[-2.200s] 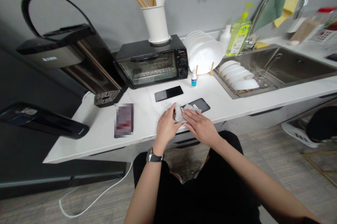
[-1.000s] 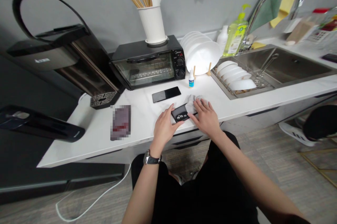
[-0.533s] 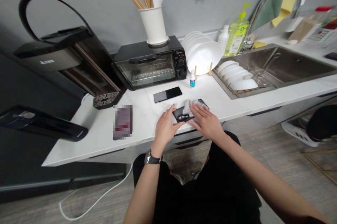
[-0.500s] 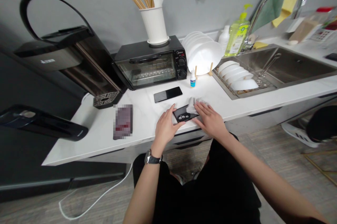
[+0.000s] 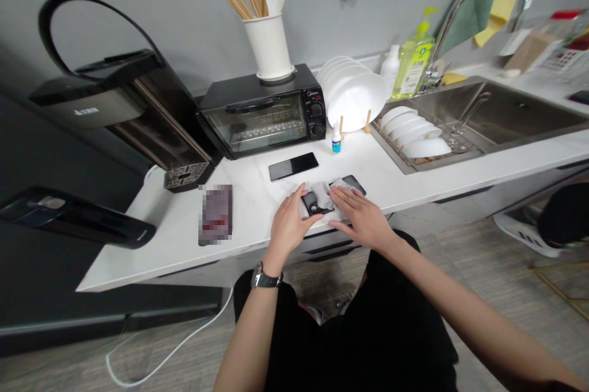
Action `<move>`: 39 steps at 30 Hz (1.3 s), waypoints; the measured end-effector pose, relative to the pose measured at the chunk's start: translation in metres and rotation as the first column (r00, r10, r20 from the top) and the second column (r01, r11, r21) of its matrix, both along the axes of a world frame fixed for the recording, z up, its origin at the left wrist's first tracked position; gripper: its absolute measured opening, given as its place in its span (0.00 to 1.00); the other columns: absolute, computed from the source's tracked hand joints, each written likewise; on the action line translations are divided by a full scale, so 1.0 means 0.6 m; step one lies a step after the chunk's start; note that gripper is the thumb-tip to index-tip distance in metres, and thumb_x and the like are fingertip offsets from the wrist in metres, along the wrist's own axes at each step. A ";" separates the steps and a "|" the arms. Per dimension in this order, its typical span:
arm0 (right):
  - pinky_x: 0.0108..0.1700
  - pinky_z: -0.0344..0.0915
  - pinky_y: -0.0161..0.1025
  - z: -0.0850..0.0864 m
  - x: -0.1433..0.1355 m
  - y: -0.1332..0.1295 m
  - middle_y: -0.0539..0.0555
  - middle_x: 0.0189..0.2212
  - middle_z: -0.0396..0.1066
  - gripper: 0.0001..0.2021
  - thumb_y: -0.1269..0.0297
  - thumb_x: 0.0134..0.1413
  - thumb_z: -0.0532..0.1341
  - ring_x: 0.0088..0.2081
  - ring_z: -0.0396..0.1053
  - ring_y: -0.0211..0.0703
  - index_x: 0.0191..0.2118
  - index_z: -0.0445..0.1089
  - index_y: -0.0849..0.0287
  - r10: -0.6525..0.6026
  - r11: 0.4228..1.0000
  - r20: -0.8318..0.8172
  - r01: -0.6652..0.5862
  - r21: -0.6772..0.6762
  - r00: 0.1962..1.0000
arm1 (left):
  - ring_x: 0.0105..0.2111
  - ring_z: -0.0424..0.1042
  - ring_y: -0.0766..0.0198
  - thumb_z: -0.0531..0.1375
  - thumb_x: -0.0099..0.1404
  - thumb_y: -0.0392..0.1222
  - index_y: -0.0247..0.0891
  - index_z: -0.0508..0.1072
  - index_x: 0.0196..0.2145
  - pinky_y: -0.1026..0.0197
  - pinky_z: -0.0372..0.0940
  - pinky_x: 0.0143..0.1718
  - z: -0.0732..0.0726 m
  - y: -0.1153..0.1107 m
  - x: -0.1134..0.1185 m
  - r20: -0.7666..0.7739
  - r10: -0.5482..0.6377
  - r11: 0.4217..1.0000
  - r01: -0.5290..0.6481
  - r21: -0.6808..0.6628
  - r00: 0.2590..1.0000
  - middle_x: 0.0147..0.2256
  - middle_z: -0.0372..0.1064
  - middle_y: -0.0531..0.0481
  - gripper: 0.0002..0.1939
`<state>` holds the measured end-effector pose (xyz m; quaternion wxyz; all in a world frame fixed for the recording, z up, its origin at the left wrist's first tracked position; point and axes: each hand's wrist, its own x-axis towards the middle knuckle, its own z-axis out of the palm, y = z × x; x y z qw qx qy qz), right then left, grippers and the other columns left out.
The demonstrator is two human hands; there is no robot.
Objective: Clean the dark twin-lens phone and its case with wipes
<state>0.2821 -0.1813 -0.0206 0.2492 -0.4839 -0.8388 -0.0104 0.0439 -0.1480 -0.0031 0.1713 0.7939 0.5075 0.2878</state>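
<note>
I have the dark phone (image 5: 355, 184) lying back up on the white counter (image 5: 255, 211), close to its front edge, with its long axis on a slant: the camera end is nearer me and to the left, the other end farther off to the right. My left hand (image 5: 286, 224) is the nearer one to the lenses; its thumb and forefinger are parted in a curve and clasp that end from its two long sides. My right hand (image 5: 364, 218) comes in from the right, so the phone's middle lies ahead and leftward of its palm, under the fingers. Those fingers are stretched out flat, close beside one another, on the crumpled grey cloth (image 5: 321, 191), with the thumb held apart toward me; whether they nip any fold, I can't tell. The cloth covers the phone's middle and leaves the far end showing. Beyond, well clear of my fingers, lie the second phone (image 5: 293, 166) and the small upright bottle (image 5: 336, 145).
</note>
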 end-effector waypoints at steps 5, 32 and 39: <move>0.70 0.55 0.62 0.006 0.039 0.022 0.65 0.69 0.59 0.33 0.46 0.71 0.53 0.70 0.58 0.61 0.71 0.59 0.64 -0.215 0.977 -0.027 0.215 0.003 0.976 | 0.61 0.69 0.48 0.72 0.61 0.48 0.47 0.54 0.71 0.44 0.63 0.64 0.006 0.000 0.007 -0.003 0.017 1.000 -0.017 -0.008 1.000 0.61 0.70 0.44 0.46; 0.72 0.53 0.58 0.019 -0.106 0.004 0.68 0.66 0.64 0.39 0.38 0.65 0.57 0.69 0.60 0.60 0.68 0.63 0.69 0.035 0.999 -0.105 -0.038 -0.031 0.994 | 0.64 0.66 0.45 0.68 0.64 0.41 0.40 0.54 0.71 0.44 0.63 0.64 0.001 -0.002 0.003 -0.055 0.000 1.000 0.000 0.005 0.998 0.66 0.63 0.36 0.43; 0.72 0.54 0.58 0.030 -0.094 0.020 0.65 0.65 0.67 0.37 0.38 0.66 0.57 0.68 0.62 0.57 0.67 0.65 0.65 0.174 0.981 -0.104 -0.181 -0.067 0.979 | 0.63 0.67 0.46 0.66 0.62 0.37 0.40 0.53 0.72 0.44 0.64 0.64 0.001 0.000 0.004 -0.025 0.009 1.000 -0.010 -0.022 1.000 0.65 0.64 0.37 0.44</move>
